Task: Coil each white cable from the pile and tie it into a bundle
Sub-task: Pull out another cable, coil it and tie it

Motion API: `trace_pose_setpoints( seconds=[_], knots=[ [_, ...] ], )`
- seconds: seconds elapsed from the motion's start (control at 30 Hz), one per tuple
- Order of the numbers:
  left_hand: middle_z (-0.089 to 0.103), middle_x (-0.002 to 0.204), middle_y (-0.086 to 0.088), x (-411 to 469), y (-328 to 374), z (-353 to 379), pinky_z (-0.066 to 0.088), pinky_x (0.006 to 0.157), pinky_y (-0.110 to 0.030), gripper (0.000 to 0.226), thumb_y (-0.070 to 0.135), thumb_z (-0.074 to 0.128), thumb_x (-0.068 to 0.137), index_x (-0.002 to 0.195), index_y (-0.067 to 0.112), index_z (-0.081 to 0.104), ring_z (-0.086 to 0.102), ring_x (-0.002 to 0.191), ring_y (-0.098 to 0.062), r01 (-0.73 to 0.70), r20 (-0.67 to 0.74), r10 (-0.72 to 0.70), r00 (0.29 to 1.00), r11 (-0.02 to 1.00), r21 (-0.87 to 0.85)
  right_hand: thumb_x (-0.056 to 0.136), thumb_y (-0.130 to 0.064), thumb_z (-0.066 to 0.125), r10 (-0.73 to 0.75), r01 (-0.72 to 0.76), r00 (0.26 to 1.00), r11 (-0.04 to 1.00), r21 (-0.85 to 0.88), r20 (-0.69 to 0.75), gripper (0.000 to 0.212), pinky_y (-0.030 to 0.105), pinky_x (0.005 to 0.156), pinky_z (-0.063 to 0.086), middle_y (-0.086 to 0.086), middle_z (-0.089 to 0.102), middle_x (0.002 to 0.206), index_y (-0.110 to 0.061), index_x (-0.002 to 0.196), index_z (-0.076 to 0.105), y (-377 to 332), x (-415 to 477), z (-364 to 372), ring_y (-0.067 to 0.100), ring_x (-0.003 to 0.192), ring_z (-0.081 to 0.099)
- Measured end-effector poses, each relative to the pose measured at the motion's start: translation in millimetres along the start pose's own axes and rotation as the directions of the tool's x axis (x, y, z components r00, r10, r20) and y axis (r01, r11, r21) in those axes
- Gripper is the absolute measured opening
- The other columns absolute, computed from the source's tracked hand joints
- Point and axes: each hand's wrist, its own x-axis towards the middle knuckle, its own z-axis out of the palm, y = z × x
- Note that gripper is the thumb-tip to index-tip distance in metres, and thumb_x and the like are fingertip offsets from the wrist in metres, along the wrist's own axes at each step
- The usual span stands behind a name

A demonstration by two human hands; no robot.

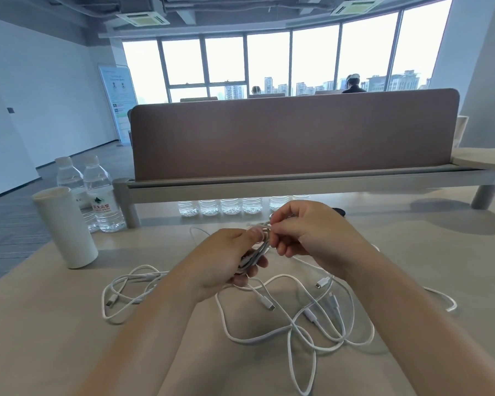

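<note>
We have the left hand [226,258] raised just above the worktop [429,252], its fingers [259,263] and thumb curled tight round a coiled white cable [256,252], the loops gathered into a narrow bunch. The right hand [312,227] sits right beside it, fingertips pinched together on a strand at the top of that coil. It looks like the cable's free end, though we can't quite tell. Below the hands, the pile of loose white cables [312,318] sprawls over the worktop, plugs showing. Off to the left stand a white tube [65,227] and two water bottles [103,195], near the brown divider [292,132].
</note>
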Motion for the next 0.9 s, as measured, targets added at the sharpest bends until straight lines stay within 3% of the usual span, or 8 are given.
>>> trace_pose_setpoints(
  seconds=[0.27,0.43,0.77,0.9],
  knots=[
    [0.063,0.080,-0.016,1,2,-6,0.032,0.045,-0.023,0.050,0.046,0.042,0.105,0.122,0.003,0.062,0.052,0.061,-0.021,0.062,0.079,-0.044,0.996,0.970,-0.237,0.094,-0.002,0.059,-0.066,0.070,0.996,0.994,-0.090,0.053,0.007,0.027,0.052,0.048,0.017,0.070,0.067,0.004,0.092,0.063,2,-1,6,0.023,0.055,0.061],
    [0.059,0.086,-0.021,5,1,-7,0.029,0.041,-0.022,0.052,0.048,0.039,0.105,0.110,0.002,0.062,0.050,0.058,-0.022,0.071,0.075,-0.049,0.996,0.940,-0.333,0.093,-0.011,0.063,-0.084,0.092,0.995,0.975,-0.202,0.048,0.011,0.025,0.050,0.044,0.010,0.066,0.059,-0.001,0.088,0.066,5,-3,10,0.019,0.050,0.053],
    [0.056,0.065,-0.016,8,3,-4,0.023,0.039,-0.018,0.042,0.035,0.042,0.105,0.108,-0.004,0.061,0.046,0.048,-0.022,0.049,-0.026,-0.064,0.998,0.920,-0.388,0.087,-0.005,0.065,-0.026,0.045,0.995,0.978,-0.204,0.094,0.009,0.024,0.047,0.038,0.011,0.057,0.054,0.005,0.086,0.063,6,-4,12,0.021,0.049,0.044],
    [0.056,0.065,-0.017,8,4,-6,0.023,0.037,-0.017,0.041,0.028,0.042,0.105,0.104,-0.007,0.063,0.045,0.047,-0.020,0.013,-0.066,-0.041,0.997,0.928,-0.373,0.090,-0.007,0.066,0.000,0.030,0.991,0.974,-0.224,0.133,0.010,0.021,0.047,0.039,0.008,0.058,0.054,-0.006,0.080,0.063,6,-4,11,0.018,0.045,0.044]
  ],
)
